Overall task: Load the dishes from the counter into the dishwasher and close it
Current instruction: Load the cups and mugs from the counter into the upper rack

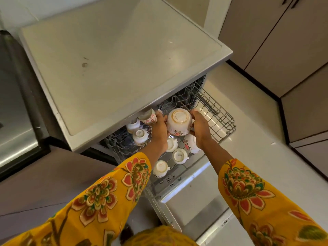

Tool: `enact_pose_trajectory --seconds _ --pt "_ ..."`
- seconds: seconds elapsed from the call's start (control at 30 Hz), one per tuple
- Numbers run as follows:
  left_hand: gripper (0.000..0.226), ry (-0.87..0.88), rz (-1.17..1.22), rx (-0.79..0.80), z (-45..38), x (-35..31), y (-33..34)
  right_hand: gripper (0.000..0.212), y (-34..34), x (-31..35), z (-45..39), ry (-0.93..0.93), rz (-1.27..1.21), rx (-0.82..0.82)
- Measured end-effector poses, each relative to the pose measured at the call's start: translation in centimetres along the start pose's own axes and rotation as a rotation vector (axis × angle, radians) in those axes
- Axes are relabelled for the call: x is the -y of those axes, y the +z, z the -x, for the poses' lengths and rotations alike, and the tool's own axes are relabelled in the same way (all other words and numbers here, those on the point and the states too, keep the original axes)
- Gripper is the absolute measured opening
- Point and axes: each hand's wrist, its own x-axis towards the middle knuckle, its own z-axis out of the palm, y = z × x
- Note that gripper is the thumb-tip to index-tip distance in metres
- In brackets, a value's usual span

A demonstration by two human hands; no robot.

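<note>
The inverted floral pot (179, 122) sits between the 2 hands: left hand (159, 126) and right hand (199, 126) clasp its sides, directly above the upper rack (220, 121), base upward.

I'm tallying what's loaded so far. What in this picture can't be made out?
- Rear of the rack, head view: hidden under the dishwasher top, so the cup count stays open.
- Far side of the upturned pot: covered by the left hand and right hand.
- Base stamps on the cups: too small to read.
</note>
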Motion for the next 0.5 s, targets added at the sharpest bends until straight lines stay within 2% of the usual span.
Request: enact_pose_trajectory --seconds 0.13,0.23,0.37,0.47,0.5 --pt "0.056 -0.102 -0.002 0.033 -2.6 0.7 1.1 0.038 -0.2 -0.7 -3.2 0.024 0.074 -0.005" --pt "0.046 -0.142 -0.032 0.021 -4.8 1.2 2.1 0.044 -0.3 -1.3 -5.3 0.063 0.131 0.0" --pt "0.042 -0.165 -0.069 -0.05 -7.3 2.1 3.1 0.036 -0.6 -2.3 -8.3 0.089 0.137 0.041" --pt "0.054 -0.188 -0.034 -0.032 -9.0 3.4 3.8 0.041 -0.8 -3.2 -10.0 0.095 0.17 0.088" --pt "0.057 -0.199 -0.027 -0.025 -9.4 3.7 3.9 0.05 -0.8 -3.6 -10.5 0.104 0.181 0.095"
